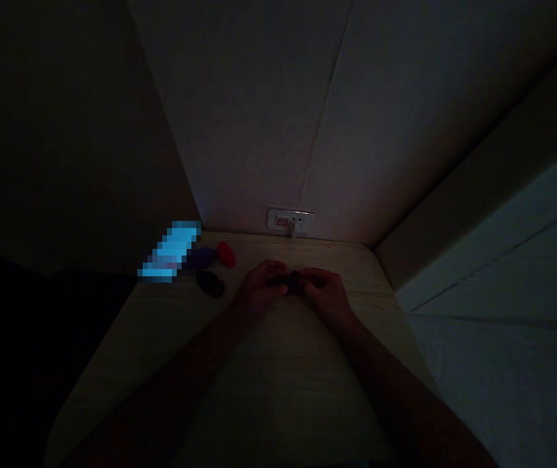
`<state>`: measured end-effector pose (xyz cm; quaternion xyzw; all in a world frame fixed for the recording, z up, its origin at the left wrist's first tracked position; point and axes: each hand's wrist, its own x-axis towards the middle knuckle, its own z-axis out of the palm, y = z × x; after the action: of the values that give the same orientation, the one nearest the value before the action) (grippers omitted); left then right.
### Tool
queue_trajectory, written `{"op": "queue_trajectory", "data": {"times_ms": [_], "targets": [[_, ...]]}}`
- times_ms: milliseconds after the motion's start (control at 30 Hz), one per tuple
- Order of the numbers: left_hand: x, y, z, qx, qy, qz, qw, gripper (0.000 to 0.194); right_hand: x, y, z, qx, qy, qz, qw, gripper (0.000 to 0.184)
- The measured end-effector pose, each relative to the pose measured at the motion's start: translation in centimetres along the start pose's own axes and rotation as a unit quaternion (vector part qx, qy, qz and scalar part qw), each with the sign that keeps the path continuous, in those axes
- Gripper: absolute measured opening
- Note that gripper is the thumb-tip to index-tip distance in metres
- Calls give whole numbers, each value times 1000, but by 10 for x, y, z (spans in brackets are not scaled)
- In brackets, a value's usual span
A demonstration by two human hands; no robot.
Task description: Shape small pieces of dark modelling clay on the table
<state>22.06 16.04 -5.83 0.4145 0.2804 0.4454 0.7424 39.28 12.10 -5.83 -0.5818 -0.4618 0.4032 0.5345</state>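
Both hands are together over the table (278, 370), toward its far edge and right of the far left corner. The left hand (259, 287) and the right hand (327, 291) are closed by the fingertips on one small dark object (294, 283), one hand at each side. Its shape is irregular; its material cannot be determined in the low light.

The table top is pale, with a wood-like grain and a rounded far right corner. Left of the hands lies a lumpy dark piece (210, 284). Beyond it, nearer the far edge, are a soft-outlined purple item (203, 257) and, just beside that, a smooth, rounded red piece (226, 254). At the far left corner is a bright blue slab (171, 250), its detail masked by blocks.

Behind the far edge, a rectangular socket plate (290, 222) with a reddish switch is set in the smooth, seamed wall (259, 130).
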Motion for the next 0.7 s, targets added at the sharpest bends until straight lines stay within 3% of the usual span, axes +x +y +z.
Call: {"op": "queue_trajectory", "data": {"times_ms": [267, 433, 700], "targets": [[8, -3, -4, 127, 108, 67, 984, 50, -3, 1, 0, 12, 72, -53, 996, 35], [6, -1, -1, 129, 109, 54, 984, 46, -5, 5, 6, 51, 45, -118, 991, 39], [3, 1, 1, 134, 84, 39, 987, 36, -4, 7, 2, 73, -14, -42, 996, 41]]}}
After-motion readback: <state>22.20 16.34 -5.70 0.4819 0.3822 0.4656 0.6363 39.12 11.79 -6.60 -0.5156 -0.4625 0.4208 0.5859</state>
